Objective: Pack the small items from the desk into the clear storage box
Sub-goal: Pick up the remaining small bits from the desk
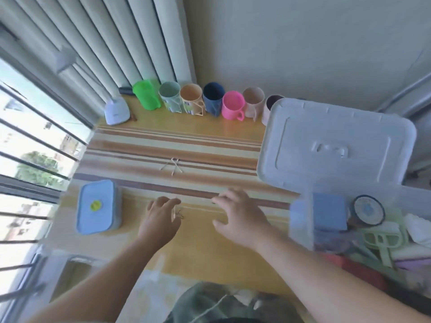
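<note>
The clear storage box (300,220) stands at the right of the desk, its lid (335,145) raised behind it. Inside lie a blue block (328,210), a tape roll (368,209), green scissors (382,241) and other small items. My left hand (161,217) hovers over the desk with fingers loosely spread, right above a small metal clip (178,214). My right hand (238,215) is spread flat above the desk beside it and holds nothing. A few cotton swabs (172,166) lie crossed on the striped mat (130,145) farther back.
A blue lidded container (99,206) sits at the left of the desk. A row of coloured cups (200,101) lines the back edge, with a small white lamp base (116,110) at the back left. A barred window runs along the left.
</note>
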The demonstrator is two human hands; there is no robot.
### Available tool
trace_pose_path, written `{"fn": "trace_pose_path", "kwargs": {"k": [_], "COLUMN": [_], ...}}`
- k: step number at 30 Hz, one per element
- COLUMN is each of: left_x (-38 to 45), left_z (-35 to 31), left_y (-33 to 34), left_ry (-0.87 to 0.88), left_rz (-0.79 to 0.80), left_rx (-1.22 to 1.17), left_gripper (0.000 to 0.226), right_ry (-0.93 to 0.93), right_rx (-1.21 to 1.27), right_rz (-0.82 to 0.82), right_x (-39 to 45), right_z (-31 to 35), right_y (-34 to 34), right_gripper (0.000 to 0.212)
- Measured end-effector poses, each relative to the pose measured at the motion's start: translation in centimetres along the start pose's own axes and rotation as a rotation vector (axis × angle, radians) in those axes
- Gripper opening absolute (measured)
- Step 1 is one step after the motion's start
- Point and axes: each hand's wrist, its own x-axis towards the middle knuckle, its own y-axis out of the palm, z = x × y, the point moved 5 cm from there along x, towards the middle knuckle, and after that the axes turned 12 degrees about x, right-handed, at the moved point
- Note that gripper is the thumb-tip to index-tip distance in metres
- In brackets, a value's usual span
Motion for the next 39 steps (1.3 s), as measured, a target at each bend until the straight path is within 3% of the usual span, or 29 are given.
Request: {"fn": "trace_pose_path", "kwargs": {"k": [5, 9, 16, 21, 25, 29, 34, 39], "left_x": [3.6, 5.8, 8.9, 10.2, 11.4, 11.7, 11.2, 11.3], "left_z": [4.4, 3.0, 3.9, 5.8, 7.7, 8.5, 8.7, 8.3], "left_y": [2.6, 4.7, 4.2, 4.1, 4.1, 3.7, 3.9, 5.1], "left_ry": [0.024, 0.390, 0.610, 0.466, 0.234, 0.135, 0.124, 0.100], "left_rz": [0.100, 0.070, 0.017, -0.012, 0.048, 0.003, -0.029, -0.028], "left_rx": [0.113, 0.282, 0.406, 0.352, 0.105, 0.016, -0.106, -0.085], "left_gripper": [0.057, 0.075, 0.013, 0.004, 0.011, 0.009, 0.030, 0.011], "right_ry": [0.142, 0.217, 0.288, 0.279, 0.287, 0.344, 0.466, 0.326], "right_rx": [-0.028, -0.069, -0.080, -0.077, -0.061, -0.095, -0.126, -0.159], "right_rz": [0.166, 0.234, 0.225, 0.212, 0.170, 0.098, 0.018, 0.021], "right_x": [6.3, 9.1, 13.6, 17.2, 20.2, 23.7, 27.3, 29.4], "right_z": [-1.0, -2.5, -3.0, -1.9, -0.9, -0.4, -0.1, 2.0], "right_y": [6.9, 9.1, 9.0, 9.0, 9.1, 9.8, 11.7, 13.8], "right_gripper": [0.051, 0.048, 0.044, 0.042, 0.043, 0.021, 0.054, 0.062]}}
